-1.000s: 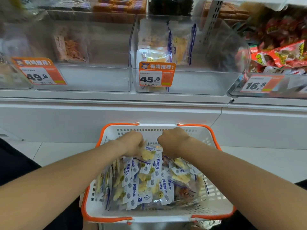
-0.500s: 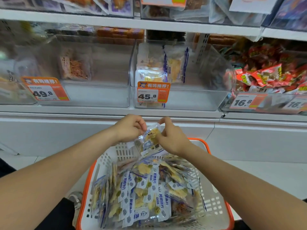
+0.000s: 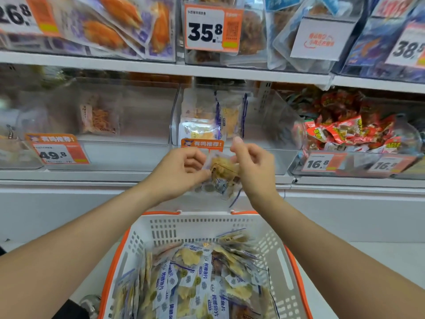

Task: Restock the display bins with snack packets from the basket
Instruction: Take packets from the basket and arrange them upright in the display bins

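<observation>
At front edge of shelf [image 3: 92, 178], left hand [image 3: 181, 171] and right hand [image 3: 253, 169] pinch one packet [image 3: 222, 173]; slick film may slip before bin [image 3: 271, 125].

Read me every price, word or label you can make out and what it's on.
"26.8": upper-left price tag
"35.8": upper-middle price tag
"38.": upper-right price tag, cut off
"49.8", "有鸣推荐!": left bin tag
"有鸣推荐!": middle bin tag, price covered
"16.8": right bin tag
"16.": second right bin tag, rest blurred
"烤鳕鱼片": packets in basket
Fine print, white sign: too blurred.
</observation>
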Action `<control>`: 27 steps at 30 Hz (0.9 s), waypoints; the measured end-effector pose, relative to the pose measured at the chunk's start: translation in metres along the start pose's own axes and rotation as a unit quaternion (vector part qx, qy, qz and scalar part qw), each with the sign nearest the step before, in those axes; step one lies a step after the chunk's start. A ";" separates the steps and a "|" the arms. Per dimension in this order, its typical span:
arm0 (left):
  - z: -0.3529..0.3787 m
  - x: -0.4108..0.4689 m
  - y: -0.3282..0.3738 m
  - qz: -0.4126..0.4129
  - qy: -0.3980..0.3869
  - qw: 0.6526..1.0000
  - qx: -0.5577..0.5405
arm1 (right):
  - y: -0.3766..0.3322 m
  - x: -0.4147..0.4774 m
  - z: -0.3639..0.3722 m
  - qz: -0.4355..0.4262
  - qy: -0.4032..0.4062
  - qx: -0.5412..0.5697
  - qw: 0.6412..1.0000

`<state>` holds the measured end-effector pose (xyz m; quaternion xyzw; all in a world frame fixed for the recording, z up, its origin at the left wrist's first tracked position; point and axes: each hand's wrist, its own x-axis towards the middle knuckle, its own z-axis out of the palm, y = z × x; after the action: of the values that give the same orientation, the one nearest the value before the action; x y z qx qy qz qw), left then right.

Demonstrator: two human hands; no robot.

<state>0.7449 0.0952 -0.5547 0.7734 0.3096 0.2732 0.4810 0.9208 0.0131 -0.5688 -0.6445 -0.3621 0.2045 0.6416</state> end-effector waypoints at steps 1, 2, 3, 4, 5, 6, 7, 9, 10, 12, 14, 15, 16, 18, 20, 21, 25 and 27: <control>0.000 0.000 0.006 0.036 0.011 0.999 0.012 | -0.003 0.006 -0.002 0.045 -0.003 0.058 0.997; 0.001 0.001 0.012 0.066 0.022 0.997 0.028 | -0.006 0.011 -0.005 0.085 -0.014 0.123 0.989; 0.001 0.002 0.016 0.089 0.035 0.994 0.044 | -0.010 0.014 -0.007 0.116 -0.030 0.188 0.975; 0.001 0.003 0.019 0.106 0.047 0.992 0.058 | -0.012 0.017 -0.010 0.136 -0.042 0.237 0.961; 0.001 0.003 0.022 0.121 0.060 0.988 0.068 | -0.014 0.018 -0.013 0.151 -0.051 0.270 0.949; 0.002 0.003 0.025 0.135 0.074 0.985 0.071 | -0.016 0.017 -0.014 0.165 -0.061 0.295 0.939; 0.003 0.004 0.028 0.149 0.088 0.983 0.065 | -0.016 0.017 -0.016 0.181 -0.071 0.317 0.928; 0.006 0.005 0.033 0.180 0.109 0.977 0.036 | -0.012 0.018 -0.017 0.207 -0.088 0.338 0.914; 0.007 0.006 0.035 0.196 0.119 0.973 0.029 | -0.010 0.019 -0.016 0.212 -0.089 0.324 0.917; 0.007 0.008 0.039 0.232 0.145 0.961 0.043 | -0.008 0.021 -0.014 0.196 -0.083 0.222 0.952; 0.009 0.010 0.042 0.264 0.161 0.949 0.055 | -0.013 0.021 -0.015 0.133 -0.106 0.034 0.985; 0.010 0.011 0.043 0.276 0.168 0.945 0.056 | -0.017 0.021 -0.016 0.108 -0.136 -0.050 0.984; 0.011 0.011 0.044 0.284 0.178 0.940 0.057 | -0.024 0.019 -0.016 0.107 -0.168 -0.104 0.974; 0.012 0.014 0.045 0.300 0.193 0.932 0.066 | -0.036 0.019 -0.017 0.158 -0.214 -0.112 0.958; 0.014 0.017 0.044 0.307 0.194 0.929 0.076 | -0.044 0.024 -0.018 0.199 -0.207 -0.003 0.958; 0.014 0.020 0.042 0.301 0.193 0.930 0.082 | -0.045 0.028 -0.018 0.204 -0.187 0.066 0.959; 0.014 0.033 0.031 0.263 0.184 0.934 0.159 | -0.042 0.047 -0.022 0.140 -0.072 0.104 0.982; 0.013 0.039 0.028 0.231 0.157 0.941 0.190 | -0.042 0.056 -0.025 0.104 -0.017 0.064 0.992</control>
<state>0.7859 0.1066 -0.5298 0.8480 0.2400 0.4308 0.1942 0.9672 0.0338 -0.5138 -0.6327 -0.2906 0.3039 0.6503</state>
